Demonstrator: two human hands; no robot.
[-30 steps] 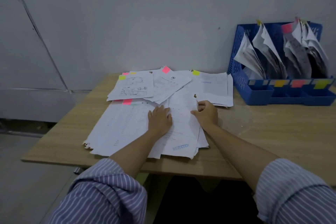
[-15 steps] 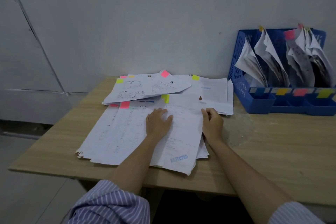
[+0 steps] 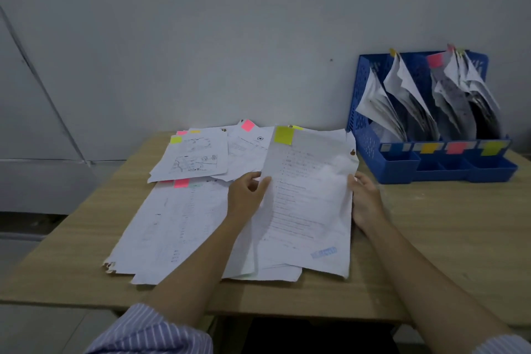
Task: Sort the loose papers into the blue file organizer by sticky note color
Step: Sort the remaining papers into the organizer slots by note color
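A white printed sheet (image 3: 310, 195) with a yellow sticky note (image 3: 284, 135) at its top left corner is lifted at its far end above the paper pile (image 3: 184, 221). My left hand (image 3: 247, 195) pinches its left edge and my right hand (image 3: 365, 198) grips its right edge. The blue file organizer (image 3: 370, 158) stands at the back right against the wall, its slots holding papers. Colored labels on its front read orange (image 3: 428, 148), pink (image 3: 455, 147) and yellow (image 3: 492, 147).
Other loose sheets with pink (image 3: 248, 125) and yellow (image 3: 175, 140) notes lie at the back of the wooden table (image 3: 431, 238). A grey wall rises right behind the table. The table's front edge is near my sleeves.
Both hands went from pressing flat on the pile to taking the top sheet by its sides and raising it. Its yellow note now shows.
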